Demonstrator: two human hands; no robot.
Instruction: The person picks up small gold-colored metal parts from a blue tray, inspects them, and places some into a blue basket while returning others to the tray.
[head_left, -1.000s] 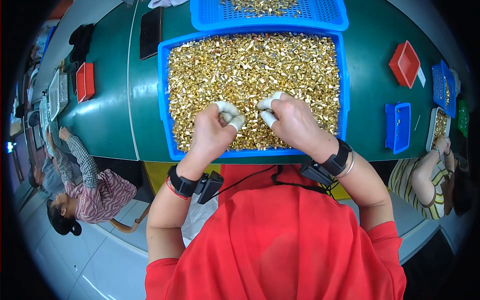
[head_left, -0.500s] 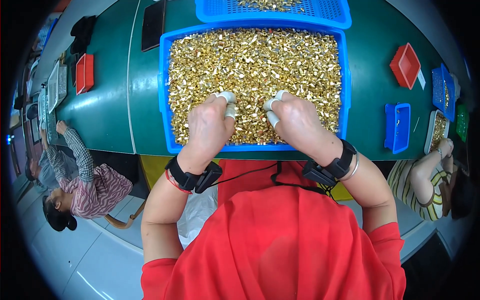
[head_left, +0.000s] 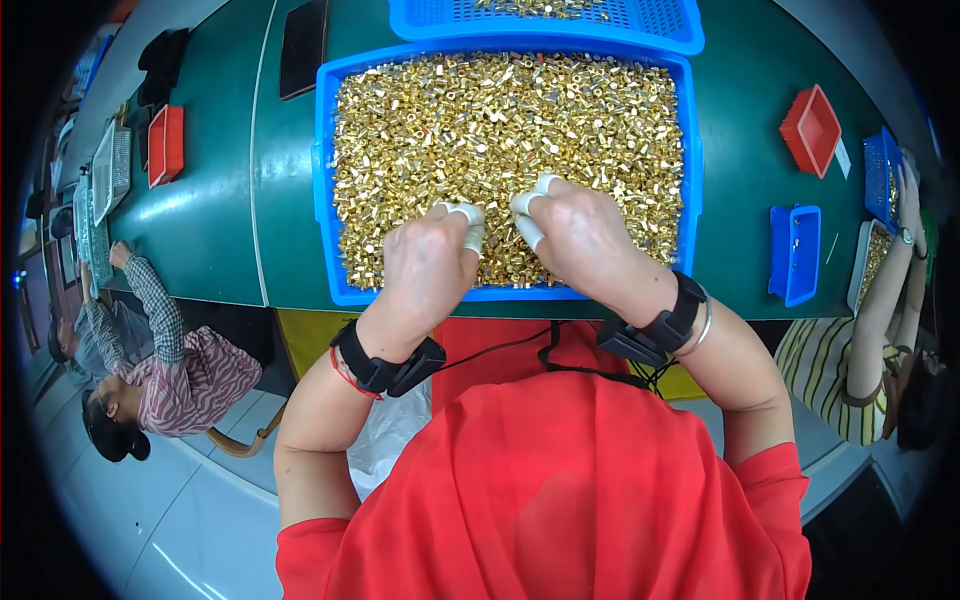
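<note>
A large blue tray (head_left: 325, 205) in front of me is filled with small gold-coloured metal pieces (head_left: 500, 125), some like short hollow tubes. Over its near part, my left hand (head_left: 428, 255) is closed, its white-covered fingertips bent down at the pieces. Just to the right, my right hand (head_left: 583, 232) is closed the same way, with white covers on its fingers too. A small gap with gold pieces lies between the two hands. Whatever the fingertips pinch is hidden beneath them.
Behind the tray stands a blue perforated basket (head_left: 640, 28) with some gold pieces. A dark flat device (head_left: 303, 48) lies left of it on the green table (head_left: 215, 220). Red bins (head_left: 811, 130) and a small blue bin (head_left: 795, 255) stand aside. People sit at both sides.
My hands have drawn closer together, the left one moving right and a little nearer me, the right one moving left. At far right, a person's arms have reached forward toward a blue basket.
</note>
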